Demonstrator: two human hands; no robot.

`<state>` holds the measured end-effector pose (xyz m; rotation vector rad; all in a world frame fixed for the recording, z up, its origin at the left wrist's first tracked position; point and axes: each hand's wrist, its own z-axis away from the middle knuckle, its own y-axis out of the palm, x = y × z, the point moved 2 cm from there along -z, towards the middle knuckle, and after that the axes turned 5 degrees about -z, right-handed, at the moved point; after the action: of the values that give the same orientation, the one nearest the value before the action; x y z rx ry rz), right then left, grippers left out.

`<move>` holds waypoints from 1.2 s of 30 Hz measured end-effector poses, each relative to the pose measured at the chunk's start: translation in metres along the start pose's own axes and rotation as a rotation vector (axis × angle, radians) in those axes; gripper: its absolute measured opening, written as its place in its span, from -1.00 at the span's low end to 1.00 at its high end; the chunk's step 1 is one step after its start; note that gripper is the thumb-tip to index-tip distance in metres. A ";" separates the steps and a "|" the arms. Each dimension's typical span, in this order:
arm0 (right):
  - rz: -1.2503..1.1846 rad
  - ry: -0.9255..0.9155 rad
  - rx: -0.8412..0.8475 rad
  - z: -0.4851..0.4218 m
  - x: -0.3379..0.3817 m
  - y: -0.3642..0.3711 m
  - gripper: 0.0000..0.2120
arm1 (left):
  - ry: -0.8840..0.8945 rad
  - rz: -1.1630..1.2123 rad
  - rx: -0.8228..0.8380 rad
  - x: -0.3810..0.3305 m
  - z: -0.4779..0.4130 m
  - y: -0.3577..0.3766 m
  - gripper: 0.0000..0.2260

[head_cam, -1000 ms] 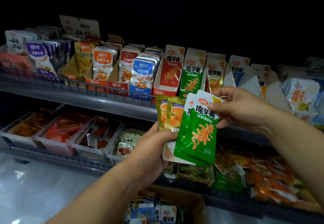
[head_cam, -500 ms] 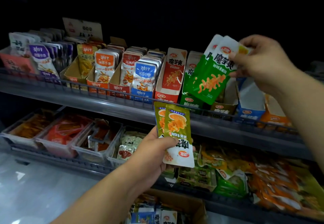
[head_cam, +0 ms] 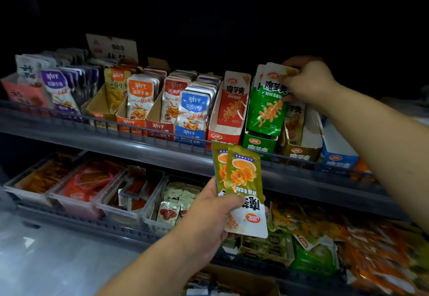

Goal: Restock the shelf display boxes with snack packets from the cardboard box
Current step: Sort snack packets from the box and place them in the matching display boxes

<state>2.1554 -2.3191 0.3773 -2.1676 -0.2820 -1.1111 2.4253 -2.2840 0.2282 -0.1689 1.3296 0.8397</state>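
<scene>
Our right hand (head_cam: 310,80) pinches green packets (head_cam: 268,107) standing in the green box (head_cam: 257,145); our left hand (head_cam: 212,212) grips gold packets (head_cam: 242,179).

I see open room above the green display box (head_cam: 258,143), while the red box (head_cam: 222,136) left of it and gold box (head_cam: 298,154) right of it wall its sides.

Retail shop, snack section. Two tiered grey shelves: upper shelf (head_cam: 92,142) has a wire front rail (head_cam: 139,128) and a row of branded display boxes (head_cam: 222,136) holding single-serve snack packets (head_cam: 193,107), sorted by flavour. Lower shelf (head_cam: 69,220) carries clear plastic bins (head_cam: 76,207) of loose packets. Printed sign card (head_cam: 111,46) at the back. Open cardboard box (head_cam: 232,277) below.
</scene>
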 end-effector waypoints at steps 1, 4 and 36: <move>-0.004 -0.002 -0.003 -0.001 0.001 0.002 -0.69 | 0.000 -0.006 -0.003 0.000 -0.001 0.000 -0.69; -0.006 -0.005 -0.016 -0.003 0.003 0.004 -0.70 | -0.006 -0.001 -0.008 0.000 -0.001 -0.001 -0.69; 0.927 -0.296 0.033 0.007 -0.026 0.028 -0.25 | 0.005 0.005 0.033 0.008 -0.011 -0.005 -0.67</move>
<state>2.1567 -2.3325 0.3412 -2.0406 0.5350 -0.2590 2.4199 -2.2901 0.2159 -0.1420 1.3482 0.8213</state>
